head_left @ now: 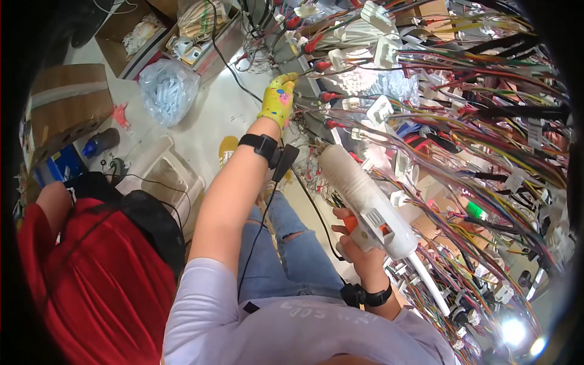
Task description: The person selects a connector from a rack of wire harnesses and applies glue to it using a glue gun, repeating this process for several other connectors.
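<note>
My left hand (280, 100), in a yellow glove with coloured blotches, reaches to the near end of the hanging wires. Its fingers are drawn together beside a red-capped connector (321, 65); what lies between the fingertips is too small to make out. My bare right hand (363, 252) wraps round the handle of a white gun-shaped tool (365, 198). This tool has a thick ribbed barrel tilted up and to the left. An orange part shows near my fingers, and a white rod (431, 286) sticks out at its rear.
Bundles of coloured wires (462, 152) with white connectors fill the right side. On the left are a cardboard box (70, 103), a clear bag of pale pieces (168, 91), a white plastic stool (164, 173) and a person in red (97, 280). A black cable (234, 76) crosses the floor.
</note>
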A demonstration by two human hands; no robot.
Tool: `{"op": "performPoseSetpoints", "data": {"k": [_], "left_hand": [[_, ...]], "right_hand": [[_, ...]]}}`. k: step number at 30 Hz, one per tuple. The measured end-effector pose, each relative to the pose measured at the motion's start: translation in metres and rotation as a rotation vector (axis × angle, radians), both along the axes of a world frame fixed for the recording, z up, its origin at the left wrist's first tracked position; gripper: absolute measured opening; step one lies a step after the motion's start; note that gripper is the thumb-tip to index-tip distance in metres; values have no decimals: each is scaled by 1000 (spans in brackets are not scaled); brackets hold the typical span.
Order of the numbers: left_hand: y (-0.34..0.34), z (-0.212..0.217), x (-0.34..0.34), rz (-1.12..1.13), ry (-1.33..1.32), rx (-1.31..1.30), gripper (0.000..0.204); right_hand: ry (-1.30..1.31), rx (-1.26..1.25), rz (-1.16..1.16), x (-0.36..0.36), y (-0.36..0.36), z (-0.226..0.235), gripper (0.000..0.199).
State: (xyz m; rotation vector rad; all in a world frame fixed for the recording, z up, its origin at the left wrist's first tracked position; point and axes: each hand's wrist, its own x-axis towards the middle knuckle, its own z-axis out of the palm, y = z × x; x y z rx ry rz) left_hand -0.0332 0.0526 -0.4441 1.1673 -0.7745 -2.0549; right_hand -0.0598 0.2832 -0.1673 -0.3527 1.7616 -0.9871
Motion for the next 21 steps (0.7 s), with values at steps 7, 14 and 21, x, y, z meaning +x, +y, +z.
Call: {"op": "performPoseSetpoints", "data": {"k": [7, 14, 21], "left_hand": [[-35, -89, -40, -354, -670, -578, 40], [-25, -81, -67, -341, -685, -448, 38], [-16, -81, -78, -185, -601, -745, 23]], "right_hand": [[-23, -6, -65, 2, -26, -12, 52], [-17, 34, -117, -4, -34, -23, 53], [-58, 11, -146, -6, -38, -24, 56]]}}
